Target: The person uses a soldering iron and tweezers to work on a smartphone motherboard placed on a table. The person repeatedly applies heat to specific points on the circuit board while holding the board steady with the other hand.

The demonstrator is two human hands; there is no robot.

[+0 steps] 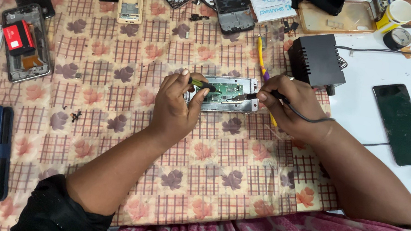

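An opened silver phone (pixel 224 94) lies flat near the middle of the patterned cloth (pixel 113 121), its long axis running left to right, green circuit board face up. The left hand (pixel 176 105) pinches a green-handled tool (pixel 202 84) whose tip points right onto the board. The right hand (pixel 288 101) grips a corded soldering iron (pixel 248 96) pointing left, tip on the board. A black box-shaped unit (pixel 317 60) sits just beyond the right hand

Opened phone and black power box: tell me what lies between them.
In the head view, the right hand and its soldering iron fill the stretch between the opened phone and the black power box, with a yellow tool beside.
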